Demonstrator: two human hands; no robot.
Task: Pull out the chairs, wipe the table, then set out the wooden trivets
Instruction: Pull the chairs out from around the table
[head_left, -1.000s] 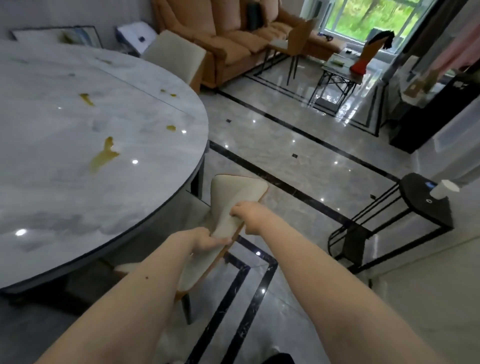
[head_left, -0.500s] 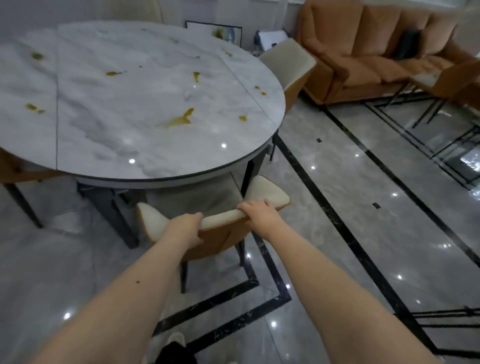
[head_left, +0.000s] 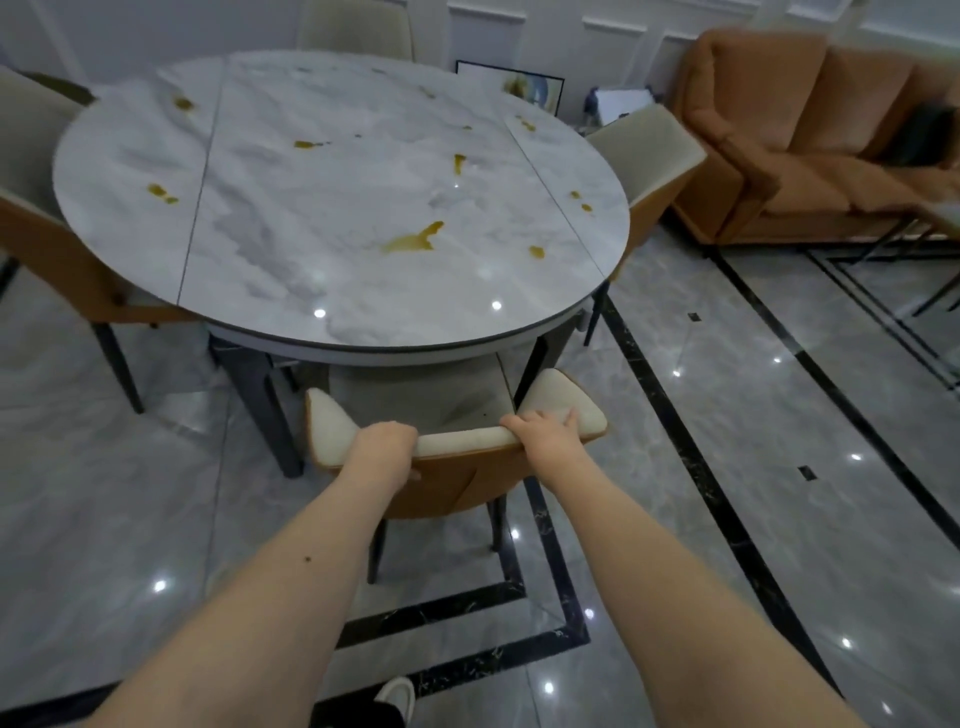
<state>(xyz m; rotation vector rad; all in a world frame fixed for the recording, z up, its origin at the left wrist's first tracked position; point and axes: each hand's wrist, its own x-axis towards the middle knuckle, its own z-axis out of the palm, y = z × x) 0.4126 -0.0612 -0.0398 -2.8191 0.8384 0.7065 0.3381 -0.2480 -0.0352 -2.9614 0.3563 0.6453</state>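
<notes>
Left hand (head_left: 382, 446) and right hand (head_left: 545, 428) grip the chair (head_left: 457, 441) backrest.

Grey-veined white marble table (head_left: 291, 244) (yellow stains (head_left: 413, 240)), cream-and-orange chair (head_left: 452, 467).

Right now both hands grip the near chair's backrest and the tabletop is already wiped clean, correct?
Not clean: the head view shows yellow-brown spills across the table. Left hand and right hand do grip the near chair's backrest.

Both hands, left (head_left: 383, 447) and right (head_left: 546, 435), clasp the chair (head_left: 457, 441) backrest; stained table (head_left: 332, 208) ahead.
</notes>
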